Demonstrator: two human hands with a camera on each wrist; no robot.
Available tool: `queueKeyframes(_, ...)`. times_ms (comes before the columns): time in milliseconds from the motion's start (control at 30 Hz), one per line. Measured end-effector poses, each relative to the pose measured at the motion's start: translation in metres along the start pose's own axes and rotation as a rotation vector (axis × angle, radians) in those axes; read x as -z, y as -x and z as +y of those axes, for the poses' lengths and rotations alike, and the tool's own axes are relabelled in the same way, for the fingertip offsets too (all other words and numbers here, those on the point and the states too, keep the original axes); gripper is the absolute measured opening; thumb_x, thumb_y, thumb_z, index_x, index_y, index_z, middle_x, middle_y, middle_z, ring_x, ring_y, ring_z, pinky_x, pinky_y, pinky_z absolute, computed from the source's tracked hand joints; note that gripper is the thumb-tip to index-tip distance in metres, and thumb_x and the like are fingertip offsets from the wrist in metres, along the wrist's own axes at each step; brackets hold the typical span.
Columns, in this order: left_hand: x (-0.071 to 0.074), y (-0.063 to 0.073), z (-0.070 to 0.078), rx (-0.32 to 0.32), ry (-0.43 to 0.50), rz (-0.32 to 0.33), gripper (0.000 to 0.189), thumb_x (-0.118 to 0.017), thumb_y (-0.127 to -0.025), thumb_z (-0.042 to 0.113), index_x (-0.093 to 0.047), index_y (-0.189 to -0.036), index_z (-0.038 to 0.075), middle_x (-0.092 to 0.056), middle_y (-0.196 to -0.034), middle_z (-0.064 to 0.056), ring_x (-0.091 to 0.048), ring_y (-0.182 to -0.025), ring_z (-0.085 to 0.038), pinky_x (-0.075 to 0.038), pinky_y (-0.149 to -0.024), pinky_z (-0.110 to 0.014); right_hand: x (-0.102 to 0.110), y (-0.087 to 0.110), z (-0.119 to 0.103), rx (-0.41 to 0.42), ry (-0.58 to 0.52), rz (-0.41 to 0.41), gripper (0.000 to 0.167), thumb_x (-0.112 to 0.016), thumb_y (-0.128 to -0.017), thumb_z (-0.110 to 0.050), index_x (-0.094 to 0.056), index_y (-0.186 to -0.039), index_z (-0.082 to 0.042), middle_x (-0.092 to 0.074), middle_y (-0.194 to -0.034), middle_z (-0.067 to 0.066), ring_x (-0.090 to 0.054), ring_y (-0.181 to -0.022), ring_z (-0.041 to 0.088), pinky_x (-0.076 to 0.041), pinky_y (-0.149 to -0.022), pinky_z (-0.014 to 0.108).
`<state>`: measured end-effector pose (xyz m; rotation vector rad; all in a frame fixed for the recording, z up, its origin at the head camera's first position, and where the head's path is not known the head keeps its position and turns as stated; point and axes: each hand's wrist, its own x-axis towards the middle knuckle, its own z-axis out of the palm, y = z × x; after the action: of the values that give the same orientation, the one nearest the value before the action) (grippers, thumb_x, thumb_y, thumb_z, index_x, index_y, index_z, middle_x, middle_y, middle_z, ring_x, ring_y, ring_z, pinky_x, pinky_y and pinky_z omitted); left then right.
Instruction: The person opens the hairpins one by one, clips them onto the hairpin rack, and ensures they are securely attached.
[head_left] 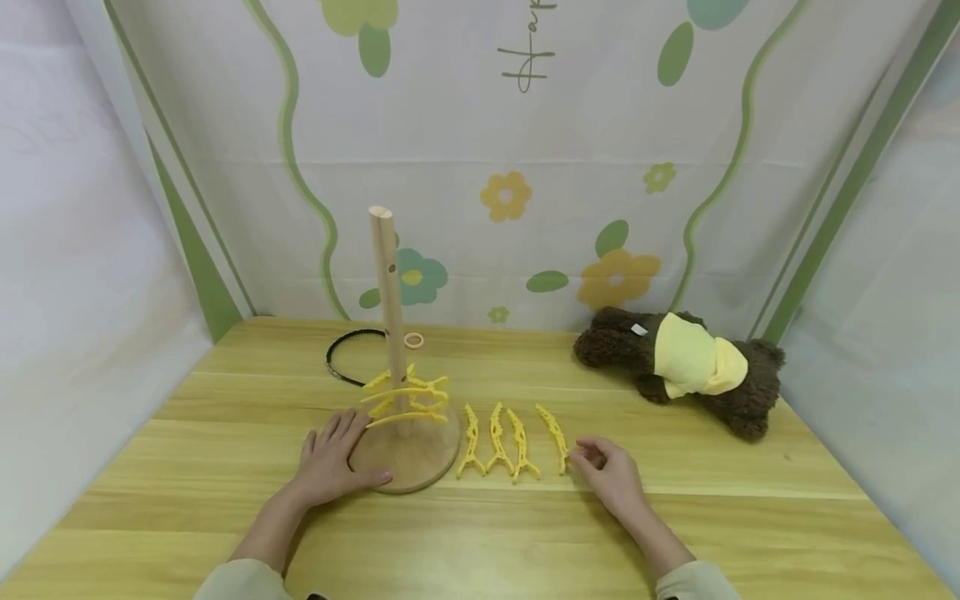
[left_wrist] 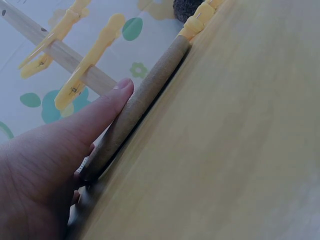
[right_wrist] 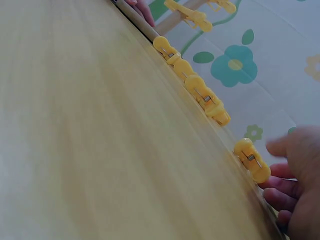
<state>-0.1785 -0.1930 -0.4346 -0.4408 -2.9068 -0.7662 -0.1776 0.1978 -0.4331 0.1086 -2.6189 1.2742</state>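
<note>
My left hand [head_left: 330, 467] rests at the left rim of a round wooden base [head_left: 416, 467], fingers spread and thumb laid on the edge. From the base rises a wooden post [head_left: 390, 292], with two yellow alligator hair clips [head_left: 405, 393] clamped across its lower part, one above the other. Several more such clips [head_left: 497, 437] lie in a row on the table to the right. Beside the rightmost clip [head_left: 553, 437] is my right hand [head_left: 611, 475], fingers loosely bent. In the right wrist view its fingers [right_wrist: 282, 187] are at that clip's end, with the thumb apart from it.
Behind the post lie a black headband [head_left: 337, 354] and a small pale ring [head_left: 414, 340]. A brown plush toy in a yellow shirt [head_left: 693, 358] lies at the back right of the wooden table [head_left: 480, 542]. Flower-patterned cloth [head_left: 480, 125] hangs behind.
</note>
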Motion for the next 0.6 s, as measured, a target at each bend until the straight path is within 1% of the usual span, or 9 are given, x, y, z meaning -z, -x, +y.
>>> queueKeyframes(100,0.0004,0.0004,0.0002,-0.005,0.008,0.002,0.094,-0.059,-0.065,0.062,-0.026,-0.136,0.010,-0.020,-0.136,-0.024,-0.008,-0.123,-0.042,-0.001,-0.088,-0.063,-0.0024,0.0008,-0.0012,0.021,0.070,-0.048,0.048,-0.072,-0.068,-0.032,-0.057,-0.100,0.001,-0.053,-0.086,0.004,-0.047,-0.074,0.015,-0.041,-0.064,0.029)
queueKeyframes(167,0.0008,0.0013,0.0000,-0.007,0.020,0.006,0.094,-0.060,-0.065,0.061,-0.025,-0.136,0.010,-0.020,-0.136,-0.024,-0.008,-0.123,-0.043,0.000,-0.088,-0.063,-0.0044,0.0021,-0.0028,0.035,0.125,-0.072,0.054,-0.074,-0.064,-0.037,-0.055,-0.099,0.000,-0.050,-0.087,0.004,-0.045,-0.076,0.016,-0.040,-0.066,0.032)
queueKeyframes(267,0.0011,0.0024,-0.0004,-0.005,0.020,0.009,0.094,-0.061,-0.065,0.061,-0.025,-0.136,0.010,-0.020,-0.136,-0.024,-0.009,-0.122,-0.043,0.000,-0.088,-0.063,-0.0060,0.0039,-0.0052,0.052,0.189,-0.072,0.051,-0.075,-0.064,-0.036,-0.054,-0.094,-0.001,-0.048,-0.084,0.004,-0.045,-0.077,0.017,-0.039,-0.068,0.034)
queueKeyframes(367,0.0010,0.0023,-0.0004,-0.001,0.009,0.007,0.093,-0.060,-0.065,0.061,-0.026,-0.135,0.010,-0.020,-0.136,-0.024,-0.009,-0.123,-0.043,-0.001,-0.088,-0.063,-0.0056,0.0044,-0.0060,0.047,0.205,-0.047,0.043,-0.074,-0.066,-0.031,-0.055,-0.092,-0.002,-0.048,-0.083,0.004,-0.045,-0.077,0.018,-0.039,-0.068,0.035)
queueKeyframes(467,0.0008,0.0017,0.0001,-0.003,0.013,0.006,0.094,-0.060,-0.066,0.061,-0.025,-0.135,0.009,-0.020,-0.136,-0.024,-0.008,-0.123,-0.043,0.000,-0.088,-0.063,-0.0041,0.0036,-0.0045,0.044,0.210,-0.027,0.039,-0.073,-0.068,-0.026,-0.056,-0.093,-0.001,-0.049,-0.085,0.006,-0.046,-0.078,0.019,-0.039,-0.068,0.035)
queueKeyframes(600,0.0002,0.0008,0.0011,-0.013,0.021,0.011,0.095,-0.060,-0.066,0.060,-0.024,-0.136,0.008,-0.020,-0.135,-0.025,-0.008,-0.123,-0.043,-0.001,-0.088,-0.064,-0.0016,0.0027,-0.0025,0.070,0.202,-0.003,0.036,-0.073,-0.070,-0.020,-0.058,-0.094,0.001,-0.050,-0.084,0.007,-0.045,-0.075,0.020,-0.038,-0.065,0.034)
